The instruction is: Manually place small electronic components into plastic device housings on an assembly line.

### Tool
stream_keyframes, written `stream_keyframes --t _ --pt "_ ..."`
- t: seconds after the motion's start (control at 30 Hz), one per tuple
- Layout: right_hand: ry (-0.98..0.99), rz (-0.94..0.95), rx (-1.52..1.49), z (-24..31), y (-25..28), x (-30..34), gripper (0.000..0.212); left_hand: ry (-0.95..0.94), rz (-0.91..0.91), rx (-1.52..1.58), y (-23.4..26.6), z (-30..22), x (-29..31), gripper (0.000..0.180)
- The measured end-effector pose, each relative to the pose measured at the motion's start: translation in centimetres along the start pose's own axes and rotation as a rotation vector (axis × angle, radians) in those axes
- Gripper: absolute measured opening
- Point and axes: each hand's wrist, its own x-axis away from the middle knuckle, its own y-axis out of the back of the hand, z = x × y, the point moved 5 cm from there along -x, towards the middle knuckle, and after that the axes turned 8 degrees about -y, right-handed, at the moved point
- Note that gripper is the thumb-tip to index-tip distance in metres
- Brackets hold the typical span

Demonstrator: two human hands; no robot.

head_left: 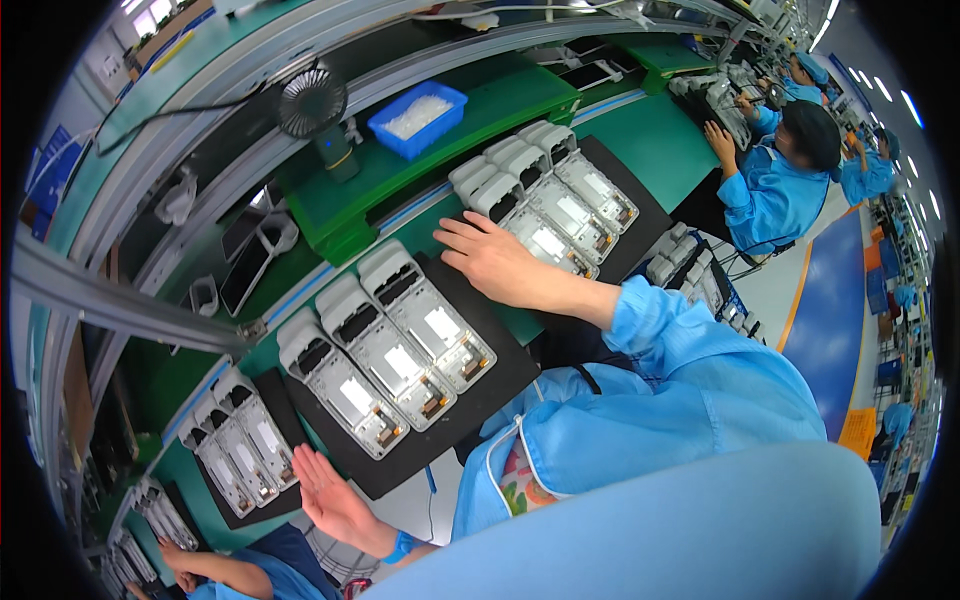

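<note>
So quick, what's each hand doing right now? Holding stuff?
Left hand: open, nothing seen in it, beside a black mat.
Right hand: open, nothing seen in it, fingers spread near a grey housing.

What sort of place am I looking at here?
Probably an electronics assembly line: grey housings in rows on black boards, and blue-coated workers along a green bench.

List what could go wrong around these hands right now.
The bare right hand is close to the grey open housings on the right; it might knock one askew. The middle flat black board seems to overhang the green bench, so leaning on it could tip it. The open blue rectangular tray of small white pieces could spill if bumped.
</note>
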Motion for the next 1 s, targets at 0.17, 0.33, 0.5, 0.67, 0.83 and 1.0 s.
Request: stream_keyframes --t 0.17,0.33,0.5,0.67,0.83,1.0 --pt "-0.405 -0.353 -0.321 -9.9 8.8 5.0 0.036 -0.024 -0.121 -0.043 -6.7 1.2 5.6 0.053" --pt "-1.049 -0.247 -0.184 -31.9 7.8 16.2 0.061 0.571 0.283 0.119 -5.5 10.3 7.4 0.05" --pt "-1.315 0.308 -0.747 -35.6 3.0 20.1 0.084 1.005 0.417 0.231 -4.1 19.4 9.8 0.049" --pt "-1.176 0.441 -0.698 -34.4 2.2 18.5 0.077 1.067 0.316 0.188 -3.7 23.1 10.2 0.054" --pt "-1.284 0.555 -0.841 -32.6 2.3 18.1 0.074 1.068 0.349 0.156 -3.4 25.0 9.7 0.053" --pt "-1.25 0.433 -1.133 -31.5 2.0 19.5 0.064 1.023 0.393 0.084 -4.5 24.8 10.4 0.053"
